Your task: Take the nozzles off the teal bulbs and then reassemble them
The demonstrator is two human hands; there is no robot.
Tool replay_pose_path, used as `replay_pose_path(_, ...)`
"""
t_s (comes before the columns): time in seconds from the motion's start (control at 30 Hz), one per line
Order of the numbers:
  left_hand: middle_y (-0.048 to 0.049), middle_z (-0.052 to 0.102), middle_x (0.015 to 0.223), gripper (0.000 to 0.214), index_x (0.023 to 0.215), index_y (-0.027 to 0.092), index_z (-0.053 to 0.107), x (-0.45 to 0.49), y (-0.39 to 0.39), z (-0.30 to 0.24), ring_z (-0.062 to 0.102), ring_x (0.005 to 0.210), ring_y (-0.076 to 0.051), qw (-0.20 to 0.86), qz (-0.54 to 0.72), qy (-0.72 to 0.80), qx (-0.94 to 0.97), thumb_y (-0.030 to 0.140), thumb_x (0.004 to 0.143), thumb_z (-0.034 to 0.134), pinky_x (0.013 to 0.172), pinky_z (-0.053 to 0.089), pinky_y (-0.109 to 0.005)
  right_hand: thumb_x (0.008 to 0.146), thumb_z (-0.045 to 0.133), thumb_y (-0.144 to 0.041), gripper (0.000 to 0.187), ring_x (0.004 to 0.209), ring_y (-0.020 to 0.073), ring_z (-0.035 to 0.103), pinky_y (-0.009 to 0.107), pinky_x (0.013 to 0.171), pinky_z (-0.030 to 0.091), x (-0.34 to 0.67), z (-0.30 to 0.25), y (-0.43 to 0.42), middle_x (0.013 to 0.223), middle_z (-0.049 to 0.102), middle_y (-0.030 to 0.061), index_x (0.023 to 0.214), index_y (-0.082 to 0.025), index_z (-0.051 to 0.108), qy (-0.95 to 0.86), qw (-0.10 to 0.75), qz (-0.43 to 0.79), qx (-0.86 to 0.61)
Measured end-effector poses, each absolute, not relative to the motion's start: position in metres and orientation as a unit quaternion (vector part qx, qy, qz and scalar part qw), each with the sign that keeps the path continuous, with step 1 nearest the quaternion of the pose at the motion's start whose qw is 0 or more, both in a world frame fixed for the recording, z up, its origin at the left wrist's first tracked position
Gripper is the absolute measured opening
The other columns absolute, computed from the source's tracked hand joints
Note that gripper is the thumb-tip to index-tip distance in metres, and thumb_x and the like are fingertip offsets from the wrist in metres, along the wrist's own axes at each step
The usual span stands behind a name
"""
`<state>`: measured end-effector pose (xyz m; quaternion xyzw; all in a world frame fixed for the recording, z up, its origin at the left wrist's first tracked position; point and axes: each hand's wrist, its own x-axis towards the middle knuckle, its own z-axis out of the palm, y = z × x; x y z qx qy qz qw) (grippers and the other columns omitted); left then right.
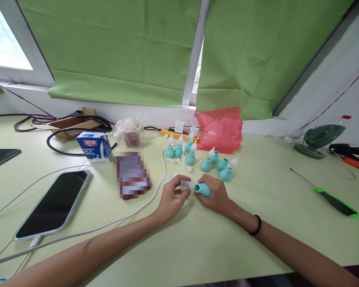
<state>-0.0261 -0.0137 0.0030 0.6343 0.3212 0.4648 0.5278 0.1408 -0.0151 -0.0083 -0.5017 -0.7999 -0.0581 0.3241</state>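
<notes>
In the middle of the table my right hand point(215, 192) is closed round a teal squeeze bulb point(204, 190), its open neck turned toward the left. Facing it, my left hand point(172, 199) pinches a small clear plastic nozzle point(186, 184) between thumb and fingers. The nozzle's end is close to the bulb's mouth; whether they touch I cannot tell. Beyond my hands stand several teal bulbs, some topped with clear pointed tips, such as one bulb point(190, 158). Two bulbs, including this one point(222, 164), have bare open necks. Small clear parts point(171, 160) lie among them.
A phone point(54, 203) with a white cable point(128, 215), a blurred red item point(133, 175) and a milk drink box point(95, 147) are to the left. A power strip point(167, 132) and pink bubble wrap point(219, 129) sit behind. Rightward are a screwdriver point(332, 199) and a green fan point(320, 137).
</notes>
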Motion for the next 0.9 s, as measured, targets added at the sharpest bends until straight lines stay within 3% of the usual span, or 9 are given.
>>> replay_pose_path(0.23,0.0017,0.052,0.062,0.02,0.085,0.013,0.053,-0.025,-0.012,0.006,0.048,0.052,-0.008,0.608,0.426,0.288,0.605,0.021,0.067,0.054,0.05,0.042,-0.021,0.064,0.049,-0.024,0.007,0.055,0.0157,0.053,0.024,0.051,0.032,0.141,-0.009,-0.018,0.057,0.058,0.0014,0.066,-0.018,0.052,-0.791,0.28,-0.083,-0.538)
replay_pose_path(0.57,0.001,0.054,0.056,0.027,0.081,0.009,0.055,-0.022,-0.008,0.002,0.048,0.043,-0.008,0.622,0.405,0.31,0.594,0.029,0.063,0.061,0.045,0.041,-0.022,0.066,0.045,-0.022,0.01,0.051,0.0141,0.051,0.024,0.047,0.023,0.144,-0.001,-0.023,0.054,0.057,0.0029,0.061,-0.016,0.052,-0.819,0.213,-0.126,-0.517)
replay_pose_path(0.83,0.0008,0.053,0.058,0.025,0.078,0.011,0.054,-0.022,-0.009,-0.002,0.048,0.047,-0.008,0.617,0.381,0.297,0.622,0.029,0.063,0.062,0.047,0.044,-0.023,0.058,0.045,-0.019,0.001,0.044,0.011,0.042,0.022,0.045,0.023,0.143,0.01,-0.025,0.046,0.048,-0.0021,0.057,-0.018,0.045,-0.835,0.166,0.008,-0.525)
replay_pose_path(0.9,0.0007,0.053,0.059,0.022,0.078,0.012,0.053,-0.022,-0.011,-0.005,0.048,0.048,-0.008,0.594,0.377,0.299,0.644,0.028,0.064,0.06,0.047,0.045,-0.023,0.057,0.045,-0.018,0.006,0.042,0.0092,0.036,0.022,0.044,0.023,0.143,0.014,-0.026,0.044,0.043,-0.0038,0.053,-0.019,0.04,-0.84,0.162,0.054,-0.516)
